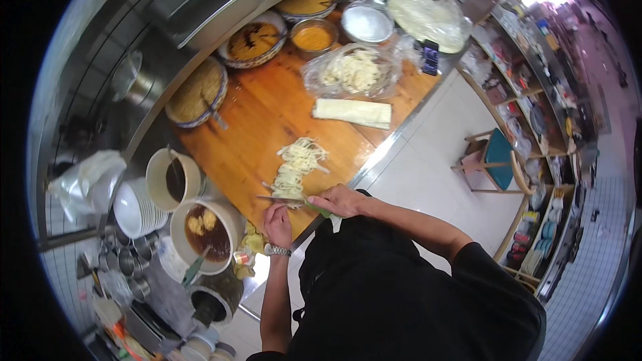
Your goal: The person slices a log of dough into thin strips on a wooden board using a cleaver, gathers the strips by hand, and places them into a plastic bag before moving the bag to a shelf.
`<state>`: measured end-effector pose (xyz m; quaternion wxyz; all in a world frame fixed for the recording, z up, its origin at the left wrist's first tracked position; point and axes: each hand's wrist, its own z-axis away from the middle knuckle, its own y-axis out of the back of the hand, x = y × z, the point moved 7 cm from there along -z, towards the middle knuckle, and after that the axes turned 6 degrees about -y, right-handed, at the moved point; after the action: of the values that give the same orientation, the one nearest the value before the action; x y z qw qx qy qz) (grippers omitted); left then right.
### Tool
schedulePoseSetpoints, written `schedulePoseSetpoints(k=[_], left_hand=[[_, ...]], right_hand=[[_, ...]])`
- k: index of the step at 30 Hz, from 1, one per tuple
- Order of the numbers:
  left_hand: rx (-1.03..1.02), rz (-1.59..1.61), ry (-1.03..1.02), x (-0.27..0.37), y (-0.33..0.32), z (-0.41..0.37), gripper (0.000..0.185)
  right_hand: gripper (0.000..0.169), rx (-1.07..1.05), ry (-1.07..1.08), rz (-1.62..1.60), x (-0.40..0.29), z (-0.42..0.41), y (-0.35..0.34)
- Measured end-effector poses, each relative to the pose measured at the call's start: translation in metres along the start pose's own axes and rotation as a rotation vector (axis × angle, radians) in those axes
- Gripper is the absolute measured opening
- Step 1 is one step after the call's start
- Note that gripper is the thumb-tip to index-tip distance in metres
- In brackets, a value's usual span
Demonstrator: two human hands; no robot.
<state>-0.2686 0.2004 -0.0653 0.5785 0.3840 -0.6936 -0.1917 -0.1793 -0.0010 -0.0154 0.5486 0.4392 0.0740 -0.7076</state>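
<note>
My right hand [341, 201] grips a kitchen knife by its green handle [320, 204]. The thin blade [281, 199] crosses the near end of a heap of pale cut strips [297, 165], probably dough or tofu skin, on the wooden table [246, 135]. Beside the blade, on its near side, my left hand [277, 223] has its fingers curled; whether anything is under them is hidden. Farther up the table lies a folded pale sheet [352, 113]. Behind it, an open clear plastic bag [313, 82] contains more pale strips [351, 71].
Bowls of yellow or orange food [253, 42] line the back left. A tub of brown liquid [228, 220], a darker tub [175, 180] and stacked white bowls [133, 210] stand left. A phone [430, 57] lies near the right edge; a chair [497, 160] stands beyond.
</note>
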Motion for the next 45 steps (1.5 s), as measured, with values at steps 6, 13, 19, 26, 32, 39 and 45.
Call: schedulePoseSetpoints(k=[6, 13, 19, 26, 32, 39, 45], left_hand=[[-0.123, 0.157, 0.239, -0.014, -0.019, -0.037, 0.014], [0.221, 0.521, 0.604, -0.084, 0.002, 0.024, 0.025], [-0.066, 0.019, 0.089, 0.101, 0.007, -0.071, 0.04], [-0.343, -0.178, 0.309, 0.094, -0.058, -0.08, 0.055], [-0.134, -0.097, 0.668, -0.008, -0.055, -0.036, 0.064], [-0.131, -0.174, 1.049, -0.025, -0.098, -0.057, 0.117], [-0.119, -0.157, 1.011, 0.005, -0.145, -0.113, 0.111]], right_hand=[[0.06, 0.311, 0.124, 0.278, -0.006, 0.024, 0.047], [0.054, 0.428, 0.415, 0.551, 0.019, 0.022, 0.077], [0.048, 0.269, 0.554, 0.619, 0.037, 0.008, 0.09], [0.048, 0.131, 0.516, 0.463, 0.043, 0.031, 0.128], [0.056, 0.278, 0.337, 0.334, 0.099, 0.085, 0.178], [0.059, 0.444, -0.044, 0.162, 0.153, 0.145, 0.193], [0.058, 0.647, -0.198, -0.027, 0.151, 0.157, 0.167]])
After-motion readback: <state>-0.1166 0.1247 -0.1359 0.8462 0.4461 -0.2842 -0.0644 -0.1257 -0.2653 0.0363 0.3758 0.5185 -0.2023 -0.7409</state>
